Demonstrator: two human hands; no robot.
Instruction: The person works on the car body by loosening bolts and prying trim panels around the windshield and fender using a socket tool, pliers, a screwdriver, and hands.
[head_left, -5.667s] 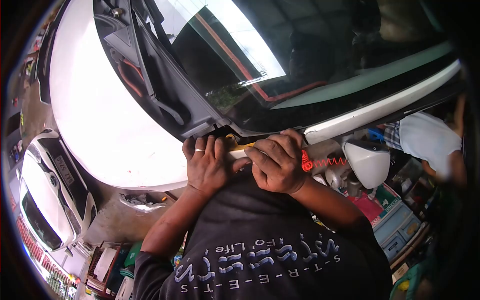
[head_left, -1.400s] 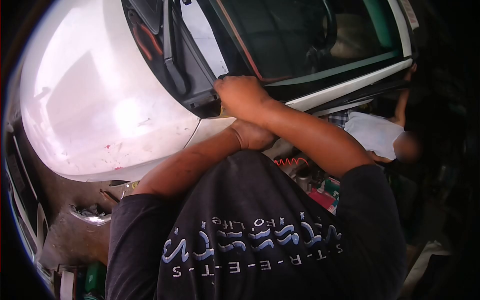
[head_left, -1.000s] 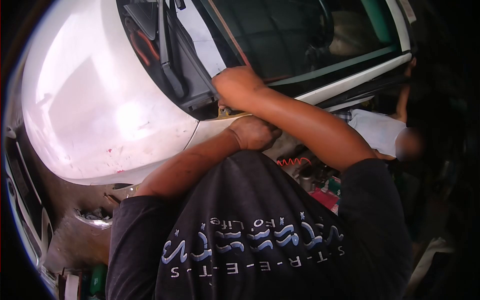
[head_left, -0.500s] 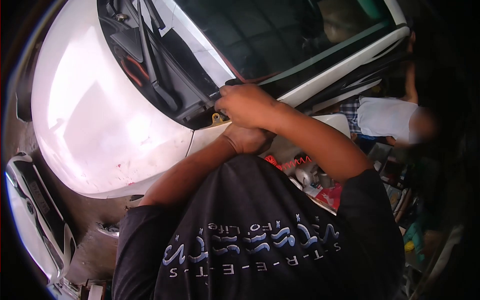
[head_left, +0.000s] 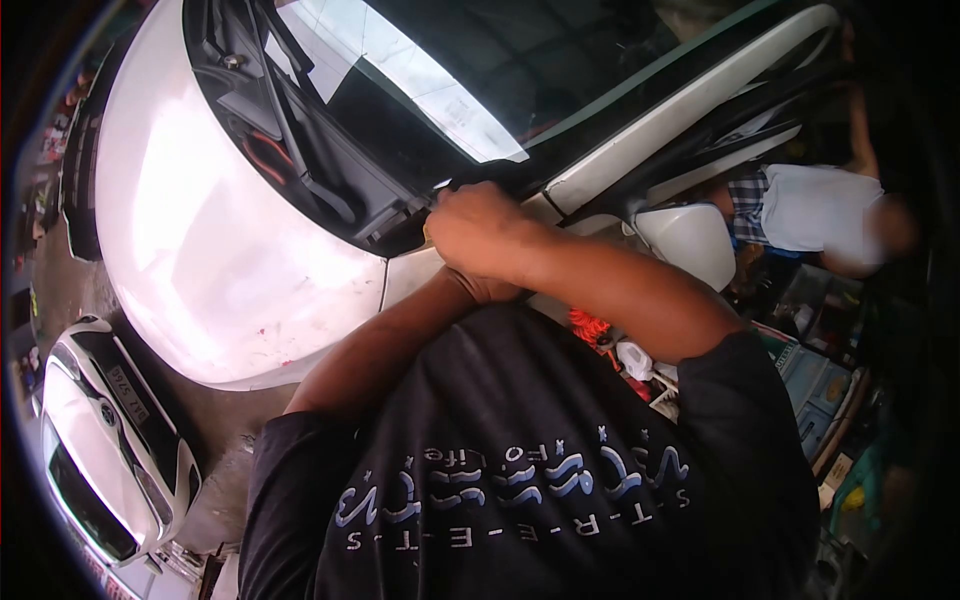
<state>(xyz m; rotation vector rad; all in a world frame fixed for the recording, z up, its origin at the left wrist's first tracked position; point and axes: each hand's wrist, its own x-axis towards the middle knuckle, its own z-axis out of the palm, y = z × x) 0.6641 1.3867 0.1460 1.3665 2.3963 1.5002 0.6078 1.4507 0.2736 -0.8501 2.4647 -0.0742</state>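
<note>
Right hand (head_left: 480, 230) has shifted over the yellow tab (head_left: 428, 232), overlapping left hand (head_left: 492, 288), both grips hidden

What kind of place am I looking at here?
Probably a garage or car repair workshop: two hands are working at a white car, a second car stands nearby, and blue drawers sit to the side.

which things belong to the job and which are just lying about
Likely the job:
glossy white car fender at the left hand
dark grey plastic cowl near the right hand

Likely just around:
orange-red coil
pale blue plastic drawers
</note>
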